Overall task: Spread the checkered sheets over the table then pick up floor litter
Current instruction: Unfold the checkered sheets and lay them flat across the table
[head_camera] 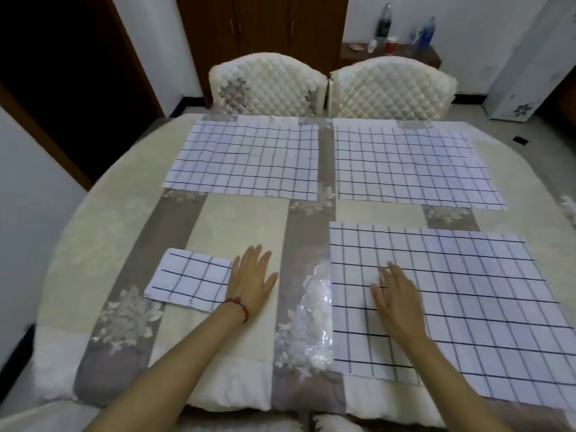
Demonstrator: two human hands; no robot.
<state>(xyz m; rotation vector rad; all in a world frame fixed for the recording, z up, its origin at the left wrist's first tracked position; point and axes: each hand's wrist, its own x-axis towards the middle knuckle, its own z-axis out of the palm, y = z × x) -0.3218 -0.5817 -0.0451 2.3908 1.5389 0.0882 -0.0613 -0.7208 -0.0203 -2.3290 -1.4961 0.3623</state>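
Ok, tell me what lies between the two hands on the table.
In the head view, between the left hand and right hand lies a crumpled clear plastic wrapper on the floral tablecloth.

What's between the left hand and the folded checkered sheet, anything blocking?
Nothing visible. The left hand lies flat on the table cover, right beside the folded checkered sheet. The clear plastic wrapper lies on the hand's other side, by the spread sheet.

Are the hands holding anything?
No. The left hand lies flat beside the small folded checkered sheet; the right hand presses the large spread sheet.
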